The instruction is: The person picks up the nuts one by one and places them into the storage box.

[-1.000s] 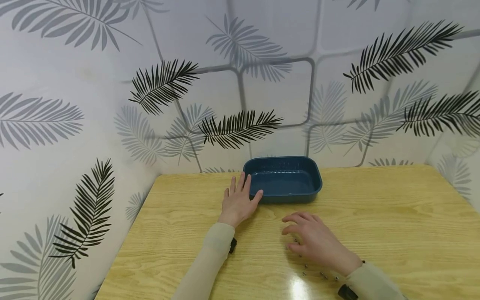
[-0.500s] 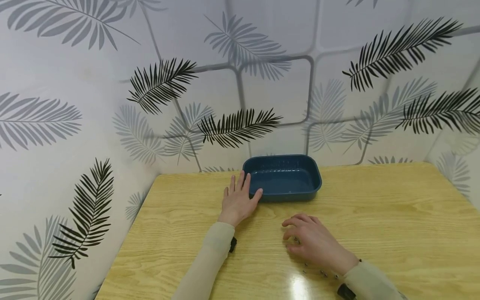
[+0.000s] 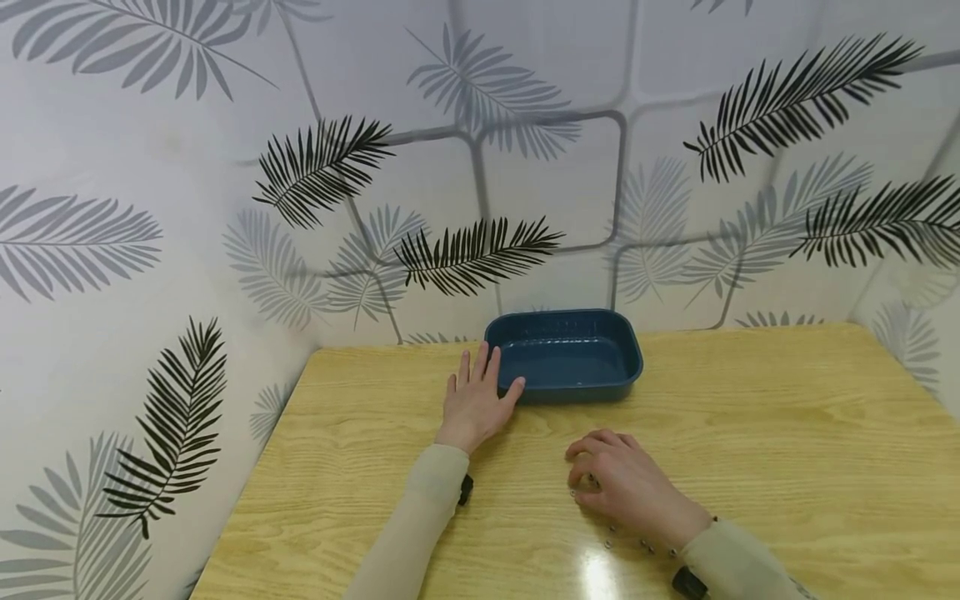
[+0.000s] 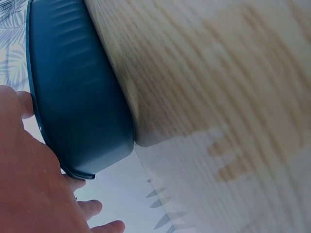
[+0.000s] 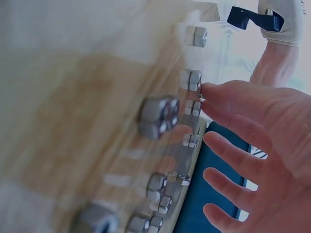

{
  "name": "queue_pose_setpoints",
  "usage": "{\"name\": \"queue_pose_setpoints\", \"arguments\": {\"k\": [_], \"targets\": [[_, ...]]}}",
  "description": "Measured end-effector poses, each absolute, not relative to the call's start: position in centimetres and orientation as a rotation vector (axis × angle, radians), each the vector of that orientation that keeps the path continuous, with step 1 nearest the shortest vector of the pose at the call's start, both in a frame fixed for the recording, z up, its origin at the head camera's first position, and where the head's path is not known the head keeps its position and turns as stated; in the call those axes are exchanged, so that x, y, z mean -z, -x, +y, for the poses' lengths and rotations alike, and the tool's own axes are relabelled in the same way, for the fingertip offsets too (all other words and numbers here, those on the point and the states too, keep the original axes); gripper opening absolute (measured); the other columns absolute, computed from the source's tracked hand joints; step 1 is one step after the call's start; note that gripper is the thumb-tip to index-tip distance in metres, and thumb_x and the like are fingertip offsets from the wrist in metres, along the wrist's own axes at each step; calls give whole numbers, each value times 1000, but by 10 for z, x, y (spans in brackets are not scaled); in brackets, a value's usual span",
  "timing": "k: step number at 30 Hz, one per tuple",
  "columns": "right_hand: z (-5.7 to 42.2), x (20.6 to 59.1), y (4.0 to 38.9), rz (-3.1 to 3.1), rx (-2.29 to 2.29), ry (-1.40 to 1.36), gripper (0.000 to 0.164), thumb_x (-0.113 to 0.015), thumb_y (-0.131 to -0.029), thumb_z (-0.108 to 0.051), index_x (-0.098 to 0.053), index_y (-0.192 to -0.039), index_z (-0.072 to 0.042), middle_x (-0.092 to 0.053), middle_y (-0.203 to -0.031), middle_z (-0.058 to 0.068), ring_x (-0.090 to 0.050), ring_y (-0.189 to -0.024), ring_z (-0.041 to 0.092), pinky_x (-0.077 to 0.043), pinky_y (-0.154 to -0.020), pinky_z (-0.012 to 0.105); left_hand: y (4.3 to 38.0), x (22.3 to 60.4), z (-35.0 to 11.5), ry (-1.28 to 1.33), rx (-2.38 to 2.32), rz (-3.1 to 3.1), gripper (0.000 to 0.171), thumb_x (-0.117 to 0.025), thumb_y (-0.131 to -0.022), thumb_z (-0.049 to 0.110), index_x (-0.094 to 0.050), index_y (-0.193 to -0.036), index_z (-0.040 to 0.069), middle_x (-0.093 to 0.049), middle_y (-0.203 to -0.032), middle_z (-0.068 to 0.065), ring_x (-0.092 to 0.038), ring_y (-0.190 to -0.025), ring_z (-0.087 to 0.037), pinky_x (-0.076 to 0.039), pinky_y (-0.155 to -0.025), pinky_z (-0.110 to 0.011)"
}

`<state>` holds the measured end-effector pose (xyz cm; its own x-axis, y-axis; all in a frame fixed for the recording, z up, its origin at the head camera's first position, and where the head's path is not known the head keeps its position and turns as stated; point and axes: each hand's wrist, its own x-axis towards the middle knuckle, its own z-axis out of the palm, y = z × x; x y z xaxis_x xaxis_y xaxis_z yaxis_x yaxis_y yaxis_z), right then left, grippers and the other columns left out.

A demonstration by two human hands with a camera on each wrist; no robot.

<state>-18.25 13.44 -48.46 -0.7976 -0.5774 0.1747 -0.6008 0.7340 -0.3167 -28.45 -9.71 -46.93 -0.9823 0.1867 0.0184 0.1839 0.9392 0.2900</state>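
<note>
A blue rectangular basin [image 3: 564,397] stands at the back of the wooden table. My left hand [image 3: 474,408] rests on its left end, fingers spread and straight over the rim; in the left wrist view the fingers [image 4: 29,104] lie along the basin's edge. My right hand [image 3: 626,483] reaches down over small metal hex nuts [image 5: 158,116] in front of the basin. Its thumb and index fingertips are close together beside a nut [image 5: 194,80], with a narrow gap between them. The other fingers [image 5: 233,189] are apart and bent loosely. Part of the nuts is hidden under the hand.
More loose nuts [image 3: 648,546] lie on the table [image 3: 360,467] near my right wrist. A patterned leaf-print wall [image 3: 555,183] rises right behind the basin and the table's back edge. Dark devices [image 3: 690,582] are strapped to both wrists.
My right hand's index finger and thumb have drawn closer together over the nuts, and the wrist has shifted slightly left. The left hand and basin have stayed in place.
</note>
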Motion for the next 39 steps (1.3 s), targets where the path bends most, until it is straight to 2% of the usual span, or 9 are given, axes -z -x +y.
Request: {"name": "queue_pose_setpoints", "arguments": {"k": [27, 39], "targets": [[127, 483, 183, -2860, -513, -1017, 12, -83, -79, -25, -72, -76, -29, -65, -114, -5, -52, -112, 21, -41, -92, 53, 283, 469, -98, -290, -487, 3083, 75, -30, -101, 63, -13, -160, 20, -4, -165, -2, 2, -150, -29, -13, -117, -56], [123, 480, 185, -2835, -452, -1039, 10, -81, -79, -20, -73, -74, -25, -67, -109, -2, -54, -108, 22, -43, -90, 50, 284, 470, -97, -299, -485, 3096, 75, -30, -101, 63, -14, -160, 20, -6, -165, -3, -1, -150, -30, -14, -116, -56]]}}
